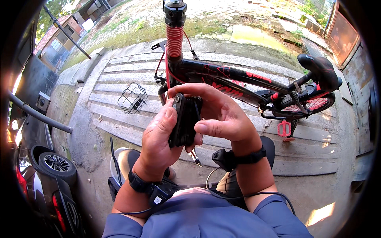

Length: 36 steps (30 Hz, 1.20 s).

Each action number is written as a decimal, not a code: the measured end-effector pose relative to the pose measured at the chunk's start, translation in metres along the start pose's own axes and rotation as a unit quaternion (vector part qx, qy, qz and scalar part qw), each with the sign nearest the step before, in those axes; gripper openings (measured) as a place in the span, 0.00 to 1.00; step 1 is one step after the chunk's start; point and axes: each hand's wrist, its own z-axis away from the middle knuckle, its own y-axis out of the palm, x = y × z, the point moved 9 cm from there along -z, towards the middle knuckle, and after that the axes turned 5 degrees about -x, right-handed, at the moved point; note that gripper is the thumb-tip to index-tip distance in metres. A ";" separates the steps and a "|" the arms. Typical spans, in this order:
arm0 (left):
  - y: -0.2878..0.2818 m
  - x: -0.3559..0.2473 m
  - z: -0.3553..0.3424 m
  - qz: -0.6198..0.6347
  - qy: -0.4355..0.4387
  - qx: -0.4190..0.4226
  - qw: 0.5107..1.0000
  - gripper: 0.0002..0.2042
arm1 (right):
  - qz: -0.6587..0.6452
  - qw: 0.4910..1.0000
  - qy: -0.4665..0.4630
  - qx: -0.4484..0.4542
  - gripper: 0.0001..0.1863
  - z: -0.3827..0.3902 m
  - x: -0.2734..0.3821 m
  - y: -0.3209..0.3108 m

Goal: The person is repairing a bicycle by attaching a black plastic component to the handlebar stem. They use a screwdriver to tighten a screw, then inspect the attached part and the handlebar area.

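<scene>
In front of my chest, both hands are closed around a black folding multi-tool (pixel 183 121) held upright. My left hand (pixel 156 133) grips its left side, with the thumb lying along the edge. From the right, my right hand (pixel 224 113) curls over the top, its thumb and fingers at the folded pieces on that side. Just beyond my hands stands a black and red bicycle (pixel 234 75). Its red steering column (pixel 174 41) rises behind my fingers, and the saddle (pixel 320 71) points off to the right. My hands hide part of the bicycle's front.
A black wire basket (pixel 133 98) lies on the grooved concrete to the left. Beneath my hands, a small metal piece (pixel 195 158) shows on the ground. A parked dark car (pixel 51 178) is at the lower left, near a grey pipe (pixel 39 114). A red pedal (pixel 284 128) sticks out towards me.
</scene>
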 end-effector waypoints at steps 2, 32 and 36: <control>-0.001 -0.003 -0.001 0.000 0.018 -0.007 1.000 0.25 | 0.123 0.989 -0.087 0.005 0.40 0.000 0.014 0.000; -0.011 0.005 0.009 -0.053 0.056 -0.031 0.997 0.27 | 0.446 0.816 -0.352 -0.105 0.18 0.016 0.050 0.020; -0.011 0.015 0.005 -0.024 0.040 0.005 0.999 0.27 | 0.367 0.870 -0.286 -0.164 0.12 0.014 0.046 0.005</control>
